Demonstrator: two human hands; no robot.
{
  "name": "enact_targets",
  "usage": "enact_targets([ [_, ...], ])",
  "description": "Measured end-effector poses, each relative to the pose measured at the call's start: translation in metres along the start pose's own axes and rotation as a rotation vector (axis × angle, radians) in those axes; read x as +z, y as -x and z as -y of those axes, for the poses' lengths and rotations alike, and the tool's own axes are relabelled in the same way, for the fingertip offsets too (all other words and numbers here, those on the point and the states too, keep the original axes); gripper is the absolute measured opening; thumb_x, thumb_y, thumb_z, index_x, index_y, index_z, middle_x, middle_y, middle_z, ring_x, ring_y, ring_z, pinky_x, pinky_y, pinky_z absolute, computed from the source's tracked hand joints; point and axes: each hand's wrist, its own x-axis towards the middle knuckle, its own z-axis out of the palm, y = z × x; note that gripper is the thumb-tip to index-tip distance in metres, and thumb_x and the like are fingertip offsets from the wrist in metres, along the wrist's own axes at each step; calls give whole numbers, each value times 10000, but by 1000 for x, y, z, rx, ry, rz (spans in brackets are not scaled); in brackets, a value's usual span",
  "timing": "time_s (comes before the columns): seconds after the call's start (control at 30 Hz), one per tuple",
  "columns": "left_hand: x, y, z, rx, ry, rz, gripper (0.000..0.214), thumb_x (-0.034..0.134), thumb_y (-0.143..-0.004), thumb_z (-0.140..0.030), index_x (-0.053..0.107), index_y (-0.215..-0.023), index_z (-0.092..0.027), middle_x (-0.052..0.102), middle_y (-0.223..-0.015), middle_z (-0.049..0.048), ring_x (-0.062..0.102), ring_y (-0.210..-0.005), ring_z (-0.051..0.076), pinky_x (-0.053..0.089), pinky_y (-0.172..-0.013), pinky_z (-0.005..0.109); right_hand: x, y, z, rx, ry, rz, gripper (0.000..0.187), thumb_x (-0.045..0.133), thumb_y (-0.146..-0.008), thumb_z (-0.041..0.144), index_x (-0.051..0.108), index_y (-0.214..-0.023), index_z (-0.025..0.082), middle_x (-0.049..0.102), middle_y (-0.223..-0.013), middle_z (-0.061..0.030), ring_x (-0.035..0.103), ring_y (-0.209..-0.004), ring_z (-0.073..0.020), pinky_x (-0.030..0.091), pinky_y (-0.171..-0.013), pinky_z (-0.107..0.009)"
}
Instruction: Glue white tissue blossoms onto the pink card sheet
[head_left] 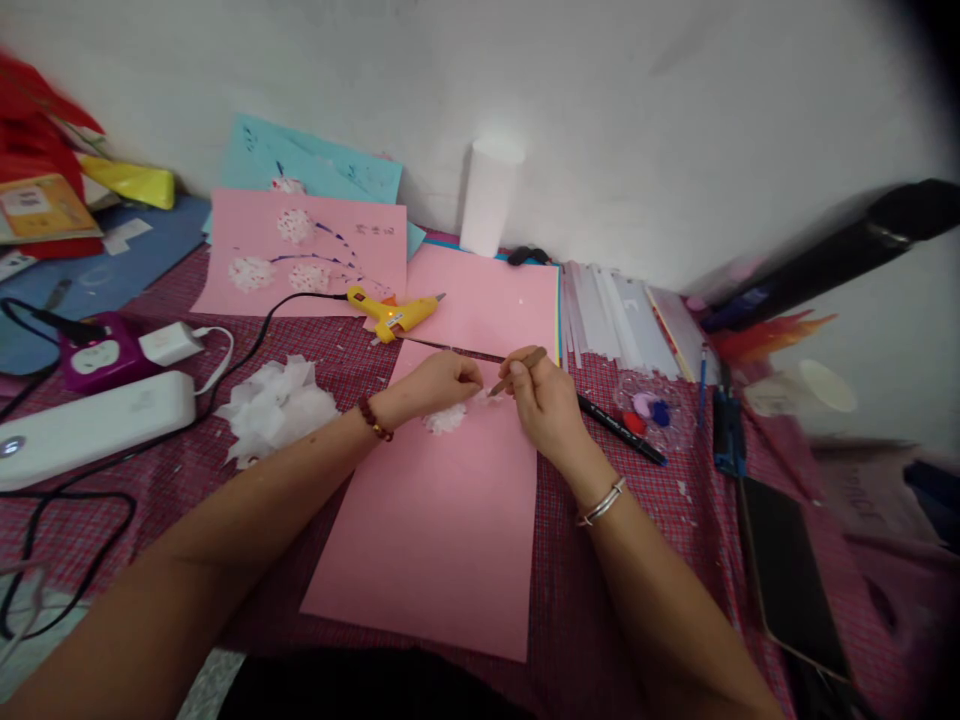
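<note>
A sheet of pink paper [435, 530] lies lengthwise in front of me. On its upper part sits a fluffy white paper puff [444, 419], just below my left hand [442, 382]. The fingertips of that hand are pinched together; what is between them is too small to make out. My right hand [544, 400] grips a slim brown pointed tool [531, 360], its tip angled down to the left. Under that tip, between both hands, is a small white tissue piece [487, 396]. A black marker [622, 430] lies right of my right hand.
A yellow hot glue gun [397, 315] lies beyond my left hand, its cord running left to a power strip [97, 425]. White tissue pieces [279, 408] are heaped left. A finished pink flower picture [247, 220] leans behind. White strips [615, 310] and a phone [791, 575] lie right.
</note>
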Motion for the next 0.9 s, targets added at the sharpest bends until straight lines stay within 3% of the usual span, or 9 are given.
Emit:
enact_targets([
  [0.2,-1,3,-6,23,-95,32,105,522,-710,-245,565,-719,-149,608,-679,12,513,-606,117,358,-559,235,0,-2,7,-47,103,41,267,302,-971,343,500,-850,211,587,-773,-52,570,-709,-189,422,-658,-324],
  [0.33,2,4,-9,37,-144,38,183,569,-688,-278,562,-825,-157,632,-762,26,530,-635,131,360,-564,241,0,-2,7,-28,73,29,261,315,-969,348,500,-841,214,581,-761,-44,562,-687,-179,421,-633,-319],
  [0.47,6,2,-7,19,-185,-24,89,519,-726,-246,545,-739,-162,614,-707,14,507,-612,125,333,-551,243,-1,-2,1,24,-68,-62,250,356,-964,355,520,-842,211,569,-707,-14,552,-620,-140,431,-595,-293],
  [0.63,7,-2,-6,-20,-167,-37,123,510,-745,-244,556,-664,-164,616,-667,5,501,-594,120,302,-526,241,-3,-1,-11,178,-467,-260,249,400,-943,402,521,-831,215,545,-674,21,510,-501,-94,436,-467,-239],
  [0.73,8,-3,-8,-33,-147,-42,125,517,-741,-237,584,-668,-160,636,-688,13,515,-609,119,304,-530,238,-1,0,-16,212,-570,-248,241,444,-923,404,525,-808,209,534,-653,31,493,-474,-85,430,-437,-229],
  [0.9,8,-4,-8,-77,-133,-18,179,515,-757,-281,593,-656,-155,631,-673,20,509,-594,120,308,-529,242,4,3,-16,162,-521,-196,247,433,-934,379,541,-806,197,515,-614,34,494,-483,-90,425,-448,-233],
])
